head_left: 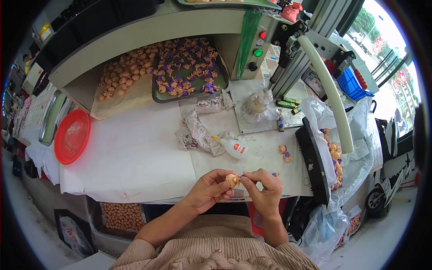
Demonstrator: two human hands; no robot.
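Note:
Between my fingertips, over the table's front edge, are two small doll parts. My left hand [210, 191] pinches a round, flesh-coloured doll head [231, 180]. Up against it, my right hand [264, 189] grips a small doll body with a bit of purple; my fingers cover most of it. Whether the two parts are joined, I cannot tell. Just beyond my hands lies a white glue bottle [235, 148] with a yellow tip, beside a crumpled patterned cloth [201, 130]. Two small dolls in purple [285, 155] lie to the right of the bottle.
A dark tray [191, 92] of purple-clad doll bodies sits under the shelf, beside a heap of doll heads [128, 69]. A red plastic lid or dish [73, 137] is at left. On the right stand a lined black bin [311, 162] with dolls and a press with a pale curved bar [330, 94].

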